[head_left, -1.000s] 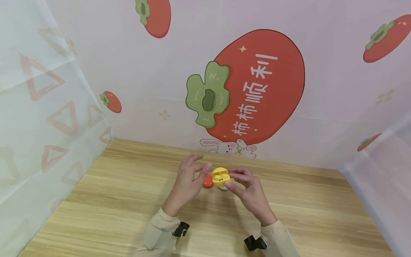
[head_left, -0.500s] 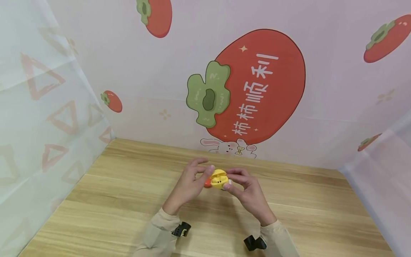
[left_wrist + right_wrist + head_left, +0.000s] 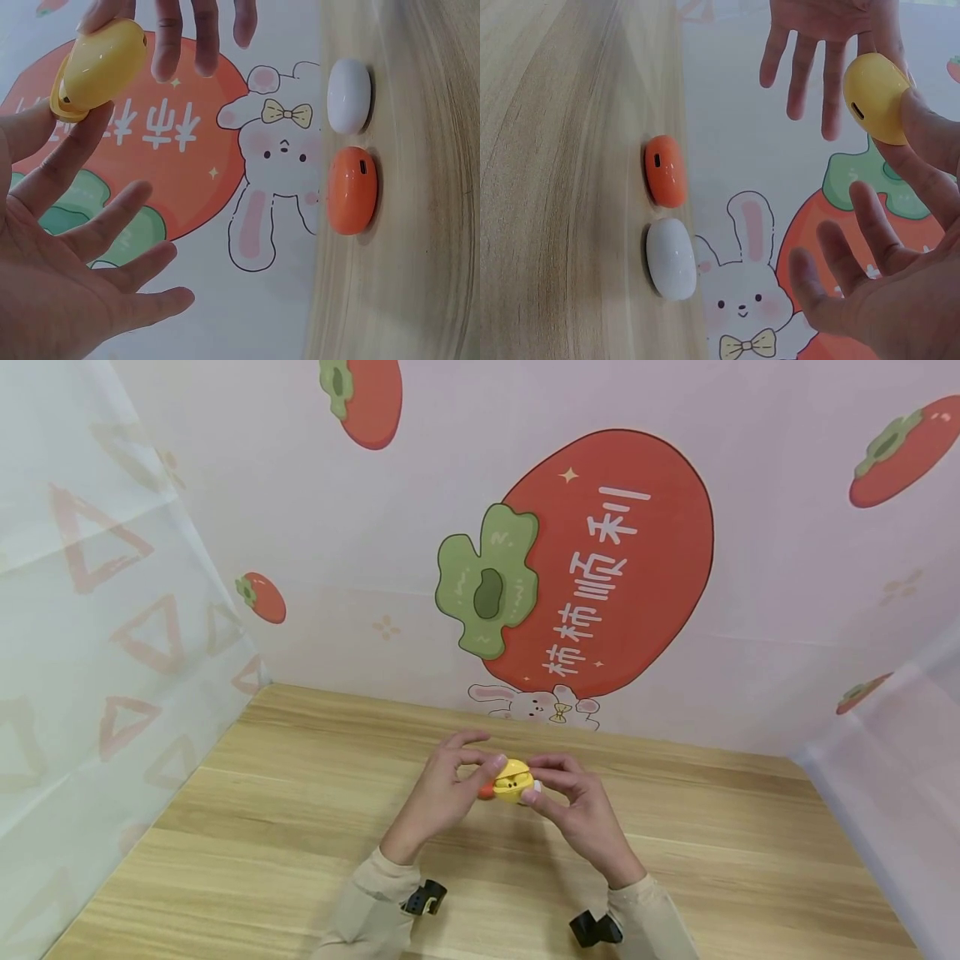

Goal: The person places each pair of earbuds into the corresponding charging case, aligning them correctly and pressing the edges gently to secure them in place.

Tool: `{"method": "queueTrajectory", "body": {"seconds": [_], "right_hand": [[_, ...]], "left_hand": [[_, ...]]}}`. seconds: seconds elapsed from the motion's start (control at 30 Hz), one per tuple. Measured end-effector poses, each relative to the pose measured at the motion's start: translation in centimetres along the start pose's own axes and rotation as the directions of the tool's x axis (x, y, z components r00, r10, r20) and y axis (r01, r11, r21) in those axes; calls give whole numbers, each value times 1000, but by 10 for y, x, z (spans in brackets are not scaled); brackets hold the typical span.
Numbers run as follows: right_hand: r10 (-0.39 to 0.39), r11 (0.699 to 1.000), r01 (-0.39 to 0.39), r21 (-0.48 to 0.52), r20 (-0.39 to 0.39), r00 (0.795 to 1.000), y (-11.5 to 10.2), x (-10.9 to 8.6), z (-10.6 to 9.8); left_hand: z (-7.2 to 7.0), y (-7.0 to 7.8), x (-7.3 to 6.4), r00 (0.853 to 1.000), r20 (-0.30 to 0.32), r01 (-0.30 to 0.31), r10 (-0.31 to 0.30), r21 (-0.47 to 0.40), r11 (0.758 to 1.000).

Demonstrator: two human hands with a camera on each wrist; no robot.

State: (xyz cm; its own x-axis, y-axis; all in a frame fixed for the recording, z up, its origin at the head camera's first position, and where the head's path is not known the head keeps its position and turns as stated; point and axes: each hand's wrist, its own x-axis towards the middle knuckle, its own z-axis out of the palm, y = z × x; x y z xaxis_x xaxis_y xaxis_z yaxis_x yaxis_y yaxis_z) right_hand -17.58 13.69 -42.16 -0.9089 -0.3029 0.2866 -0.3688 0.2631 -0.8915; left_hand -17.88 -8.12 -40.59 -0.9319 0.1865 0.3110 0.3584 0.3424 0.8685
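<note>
A yellow earbud case [image 3: 513, 789] with a small printed face is held up above the table, its lid partly raised. My right hand [image 3: 581, 797] grips the case body between thumb and fingers. My left hand [image 3: 442, 785] has its thumb and index finger on the lid [image 3: 60, 105], pinching its edge, with the other fingers spread apart. The charging port shows on the yellow case's underside [image 3: 874, 97] in the right wrist view. Below the hands, an orange case [image 3: 352, 191] and a white case [image 3: 349, 96] lie side by side on the table.
The wooden tabletop [image 3: 300, 827] meets a backdrop [image 3: 360, 527] printed with persimmons and a rabbit. Another printed sheet [image 3: 90, 635] stands along the left side. A black wrist mount [image 3: 596, 928] sits by the right sleeve, and another [image 3: 425, 897] by the left.
My left hand has moved right to the yellow case, its thumb now on the lid. The lid has come down from wide open to a narrower gap, and the case has shifted slightly left.
</note>
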Motion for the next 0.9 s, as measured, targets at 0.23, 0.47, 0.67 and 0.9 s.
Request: {"method": "queueTrajectory", "body": {"seconds": [0.23,0.47,0.67,0.9], "right_hand": [[15,1000,-15,-1,-12,1000,0,1,0],[50,999,-50,14,-32,998,-1,1,0],[66,998,-65,18,-43,997,-1,1,0],[100,995,-97,37,-72,992,0,1,-1]], "left_hand": [[2,2,-2,999,-23,-31,32,43,999],[5,6,-3,994,-62,-84,92,121,989],[7,7,-3,985,-79,-134,152,196,971],[6,7,-2,975,-67,-183,210,278,943]]}}
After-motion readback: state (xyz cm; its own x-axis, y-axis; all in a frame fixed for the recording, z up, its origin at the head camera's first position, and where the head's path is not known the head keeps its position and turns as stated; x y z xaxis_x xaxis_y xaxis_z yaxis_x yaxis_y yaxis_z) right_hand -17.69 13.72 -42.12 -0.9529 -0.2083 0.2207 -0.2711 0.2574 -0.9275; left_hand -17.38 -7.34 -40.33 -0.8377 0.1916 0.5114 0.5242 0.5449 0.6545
